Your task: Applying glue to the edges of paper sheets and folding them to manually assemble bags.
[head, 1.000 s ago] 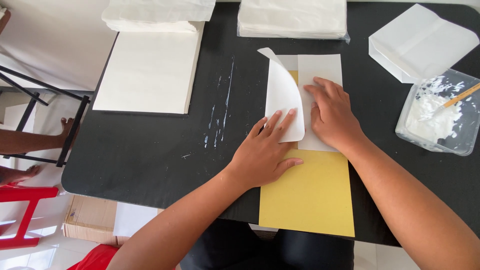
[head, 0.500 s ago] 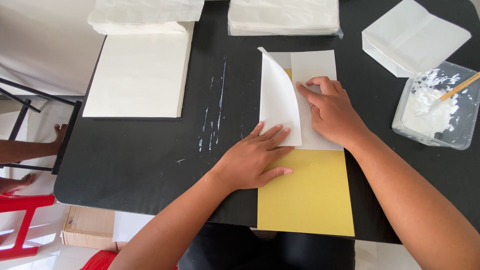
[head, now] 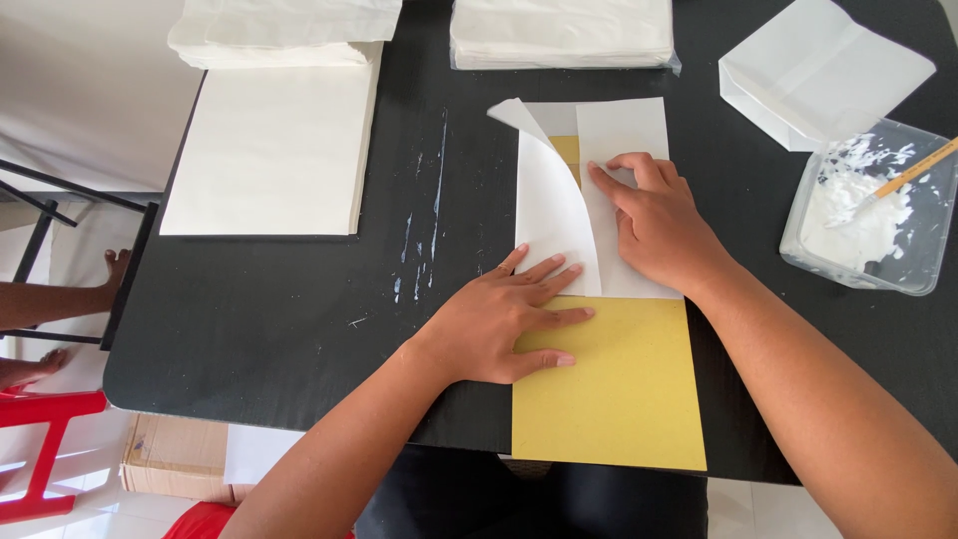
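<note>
left hand (head: 499, 324): flat, open, grasping nothing; I pin the yellow rectangular card sheet (head: 609, 399) under its palm.
right hand (head: 659, 225): fingers flat, pressing white folded paper sheet (head: 624, 140), nothing clenched.
curled white flap (head: 549, 205): between my hands, lifted.
technique: I'd press from fold outward, keep edges square.
count: two hands, one card, one clear plastic glue tub (head: 868, 210) right of right hand, three white paper stacks beyond.

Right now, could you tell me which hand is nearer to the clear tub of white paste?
Right. The right hand presses the white sheet, just left of the tub; the left hand lies farther left.
</note>
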